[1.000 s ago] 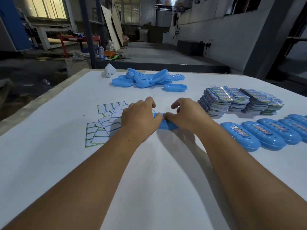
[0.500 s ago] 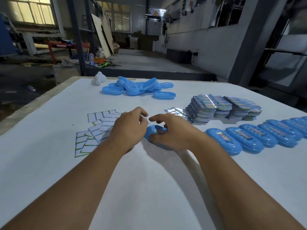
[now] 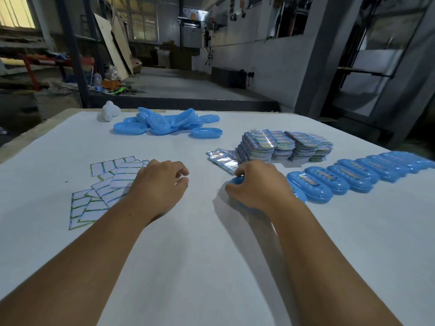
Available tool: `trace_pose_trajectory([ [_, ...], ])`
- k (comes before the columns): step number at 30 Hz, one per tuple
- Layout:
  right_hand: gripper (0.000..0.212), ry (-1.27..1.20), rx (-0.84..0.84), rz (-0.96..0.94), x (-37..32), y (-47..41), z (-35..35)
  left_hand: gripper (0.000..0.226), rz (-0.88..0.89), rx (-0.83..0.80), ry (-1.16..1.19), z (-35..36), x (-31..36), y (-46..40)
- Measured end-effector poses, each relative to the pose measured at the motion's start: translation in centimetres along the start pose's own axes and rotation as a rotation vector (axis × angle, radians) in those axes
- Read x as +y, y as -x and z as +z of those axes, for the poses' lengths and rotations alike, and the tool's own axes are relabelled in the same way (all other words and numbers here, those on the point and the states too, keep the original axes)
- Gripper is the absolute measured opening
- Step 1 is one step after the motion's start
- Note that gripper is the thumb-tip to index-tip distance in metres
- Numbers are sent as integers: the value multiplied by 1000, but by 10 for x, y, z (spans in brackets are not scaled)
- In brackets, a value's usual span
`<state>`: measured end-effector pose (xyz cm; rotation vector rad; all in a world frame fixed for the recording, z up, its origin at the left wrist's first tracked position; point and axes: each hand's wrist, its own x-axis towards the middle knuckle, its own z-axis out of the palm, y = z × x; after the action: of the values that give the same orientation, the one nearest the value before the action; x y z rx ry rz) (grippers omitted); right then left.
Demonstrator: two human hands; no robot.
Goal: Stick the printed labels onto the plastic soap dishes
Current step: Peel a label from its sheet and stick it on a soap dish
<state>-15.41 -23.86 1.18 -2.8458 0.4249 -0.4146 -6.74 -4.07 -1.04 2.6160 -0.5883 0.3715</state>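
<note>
- While our right hand (image 3: 260, 184) covers a blue soap dish (image 3: 237, 180) on the white table (image 3: 200, 255), fingers curled down around it, the dish sits just beside the row of labelled dishes (image 3: 353, 176).
- Our left hand (image 3: 162, 184) rests loosely curled, holding nothing we can see.
- Stacked printed labels (image 3: 282, 144) lie beyond; unlabelled dishes (image 3: 164, 123) are piled farther off.

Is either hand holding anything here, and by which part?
The right hand covers a blue soap dish from above, grip around its top. The left hand holds nothing visible.
</note>
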Motion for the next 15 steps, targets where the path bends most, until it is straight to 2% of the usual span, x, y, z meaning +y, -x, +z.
trace_pose_trajectory([
  [7, 43, -75, 13, 86, 16, -5, -3, 23, 10, 0, -10, 0, 1, 1],
  [15, 47, -44, 20, 117, 27, -11, -4, 23, 15, 4, -1, 0, 2, 1],
])
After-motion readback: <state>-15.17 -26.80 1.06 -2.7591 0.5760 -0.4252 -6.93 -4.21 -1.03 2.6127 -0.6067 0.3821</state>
